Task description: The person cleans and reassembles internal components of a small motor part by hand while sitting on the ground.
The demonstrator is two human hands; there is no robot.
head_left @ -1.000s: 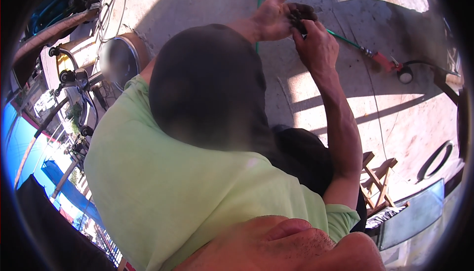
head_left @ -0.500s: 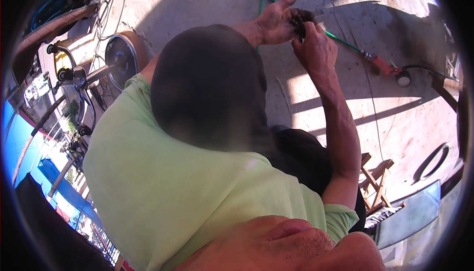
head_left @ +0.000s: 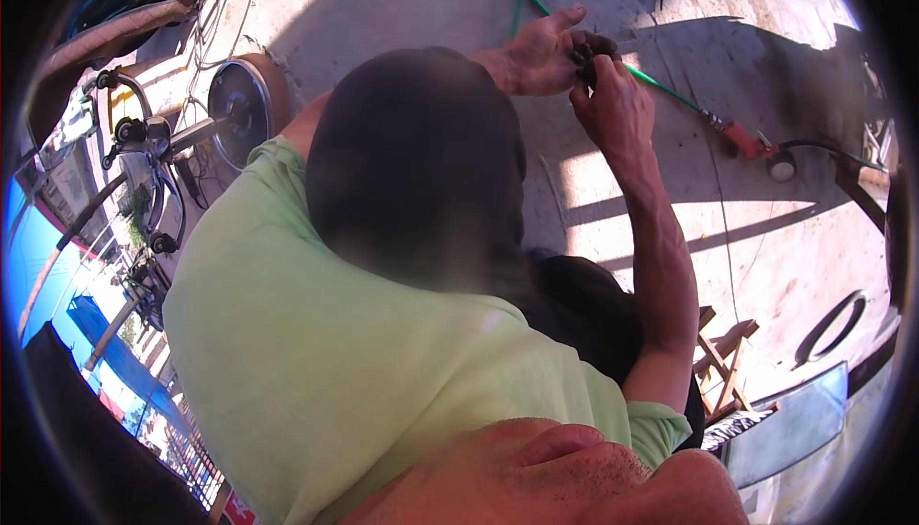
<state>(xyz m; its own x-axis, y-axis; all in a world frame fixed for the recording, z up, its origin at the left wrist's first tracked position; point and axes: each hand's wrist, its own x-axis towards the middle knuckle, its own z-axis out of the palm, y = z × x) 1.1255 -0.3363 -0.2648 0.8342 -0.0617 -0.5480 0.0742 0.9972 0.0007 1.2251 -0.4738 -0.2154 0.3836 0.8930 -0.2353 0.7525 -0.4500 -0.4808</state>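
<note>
Beyond my raised dark-trousered knee, both hands meet over a small black lumpy thing, too small and dark to name. My left hand is turned palm up with its thumb stretched out. Its blackened fingers curl around the dark thing. From the right, my right hand comes in with thumb and fingers pinched together on the same thing. Part of it is hidden behind the fingertips. The knee covers a stretch of my left forearm.
A green hose runs over the concrete floor to a red air tool with a round gauge. Left stands a wheeled chrome stool base. Right are a wooden stand, a black rubber ring and a glass pane.
Both hands stay together at the dark thing, with small shifts of the right fingers. The whole view has moved slightly.
</note>
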